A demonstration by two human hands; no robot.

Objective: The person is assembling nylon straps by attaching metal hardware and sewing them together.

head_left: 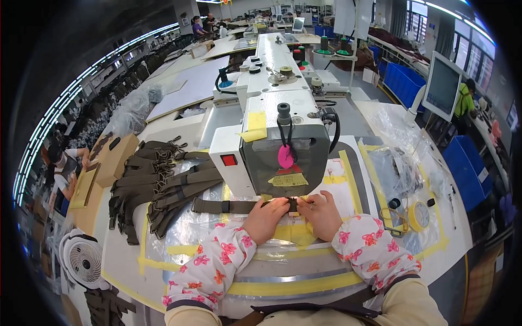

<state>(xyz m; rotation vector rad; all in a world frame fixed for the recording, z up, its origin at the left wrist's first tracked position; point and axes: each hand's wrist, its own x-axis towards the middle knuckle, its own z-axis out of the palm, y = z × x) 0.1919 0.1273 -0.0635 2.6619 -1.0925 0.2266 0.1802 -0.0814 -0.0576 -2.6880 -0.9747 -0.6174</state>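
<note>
As the olive webbing strap [228, 206] lies with its long axis left to right along the bench's [457, 228] near edge, just under the grey sewing machine head [283, 146], we press both hands onto its right end. Our left hand [266, 217] and right hand [322, 213] pinch it there, equally near, while its free length trails left toward the heaped straps [152, 185].

To your left lies a heap of olive straps [147, 179] beside a cardboard box [114, 157]. A white fan [82, 262] stands lower left. At your right, a yellow tape measure [418, 215] rests on the desk [451, 239].
</note>
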